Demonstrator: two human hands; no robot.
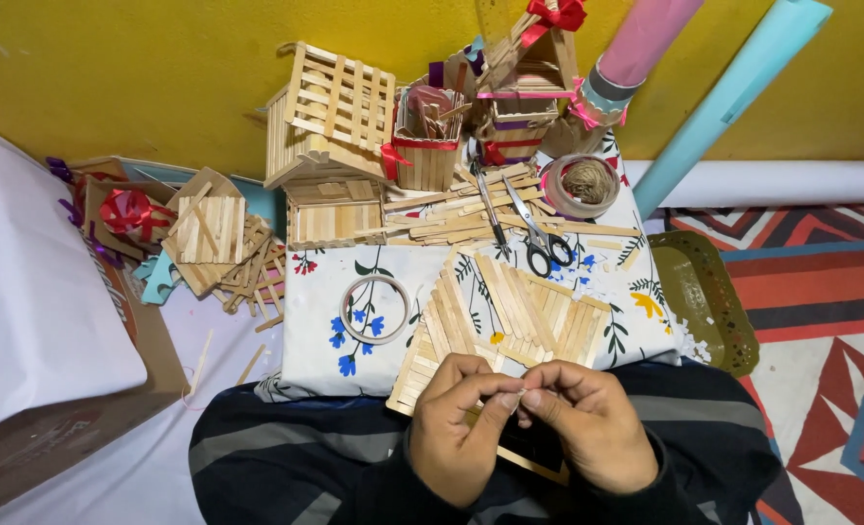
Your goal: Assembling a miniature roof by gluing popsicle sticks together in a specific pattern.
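Observation:
My left hand and my right hand meet at the fingertips over my lap, pinching something very small between them; I cannot tell what it is. Under and just beyond them lies a flat panel of glued wooden craft sticks on a floral cloth. A ring of clear tape lies to the left of the panel. Black-handled scissors rest beyond it among loose sticks.
Stick-built houses and baskets with red ribbon stand at the back against a yellow wall. A twine roll, pink and blue paper rolls, a dark green tray at right, a cardboard box at left.

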